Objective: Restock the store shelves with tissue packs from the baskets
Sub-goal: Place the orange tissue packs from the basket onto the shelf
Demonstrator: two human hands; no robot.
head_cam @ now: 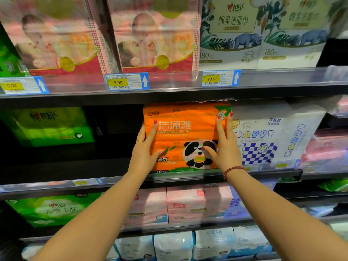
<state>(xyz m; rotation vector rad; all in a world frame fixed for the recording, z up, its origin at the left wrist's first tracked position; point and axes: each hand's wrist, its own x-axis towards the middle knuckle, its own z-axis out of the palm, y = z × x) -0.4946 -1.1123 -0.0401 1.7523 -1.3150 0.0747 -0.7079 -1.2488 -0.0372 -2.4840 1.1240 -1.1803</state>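
While both hands' fingers [222,129] lie spread open, flat, the orange pack [180,136] reads "JLY".

Pretty clearly a shop aisle, the paper goods section of a supermarket. Stacked dark metal shelves [169,95] fill the whole frame, packed with wrapped tissue packs: pink ones [62,38] upper left, white elephant-print ones [229,34] upper right, green ones [50,127] at mid left. Dead giveaway is the clear rail on the shelf edge holding yellow price tags, 9.90 [118,82] and 23.90 [212,79], each with a barcode and a blue arrow pointing up.
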